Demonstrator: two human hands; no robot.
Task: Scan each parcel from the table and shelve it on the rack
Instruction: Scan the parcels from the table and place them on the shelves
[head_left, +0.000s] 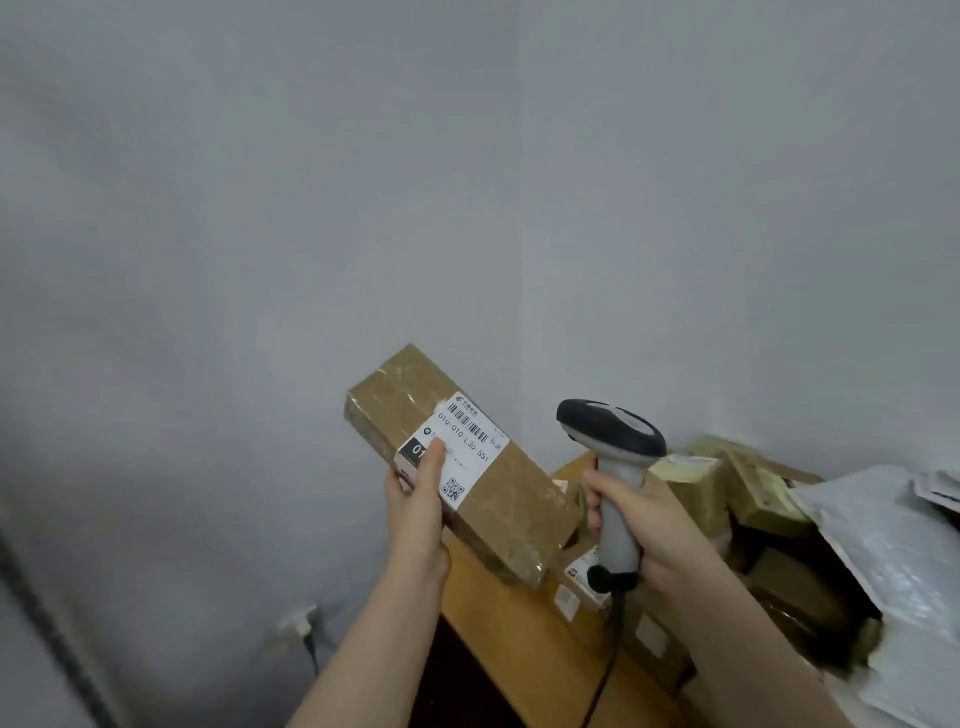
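**Item:** parcel (514, 493), a long brown taped carton. It is held raised over the near edge of the table (498, 623) and tilted, with the label (457, 452) turned upward.

**Holder:** left hand (421, 499). The carton's near side is grasped, and the thumb is laid on the label's lower corner. The barcode (470, 421) is left uncovered.

**Tool:** scanner (613, 436), corded. Its handle is clenched in the right hand (654, 525), and its head is turned toward the carton, close beside it but apart.

**Stock remaining:** further parcels (753, 488) and grey mailers (883, 545) are heaped on the table. No rack is seen.

**Step judged:** scanning.

**Handling advised:** the scanner's nose is to be tipped down so the beam is cast squarely across the bars. The thumb is to be kept off them, and the carton is to be held steady, angled against glare from the tape.
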